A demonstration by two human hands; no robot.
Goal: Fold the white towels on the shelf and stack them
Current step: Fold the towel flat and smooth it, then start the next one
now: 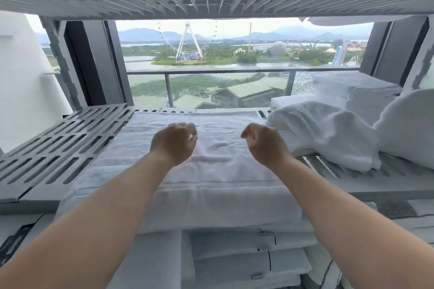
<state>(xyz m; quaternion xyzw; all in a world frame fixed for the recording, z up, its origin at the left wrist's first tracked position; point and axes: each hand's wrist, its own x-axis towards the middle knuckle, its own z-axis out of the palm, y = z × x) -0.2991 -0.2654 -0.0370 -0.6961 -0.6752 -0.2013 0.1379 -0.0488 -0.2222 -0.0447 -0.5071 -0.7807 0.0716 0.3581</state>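
1. Grey slatted shelf carries everything. Its bare slats lie to the left of the flat towel.
2. White flat towel is spread across the middle of the shelf, with its near edge hanging slightly over the front. It is probably laid smooth so it can be folded where it lies.
3. A loose heap of white towels sits just right of the flat towel, touching its far right corner. These are likely waiting their turn.
4. Folded towels lie on a lower level, under the flat towel's near edge.
5. A folded stack stands behind the heap, to the right of and farther back than the flat towel. It seems to be where finished ones go.
6. The left hand and right hand are over the flat towel's middle, set apart, forearms reaching straight in. Both have their fingers curled towards the thumbs, with no cloth visible between them. Whether they touch the towel I cannot tell.
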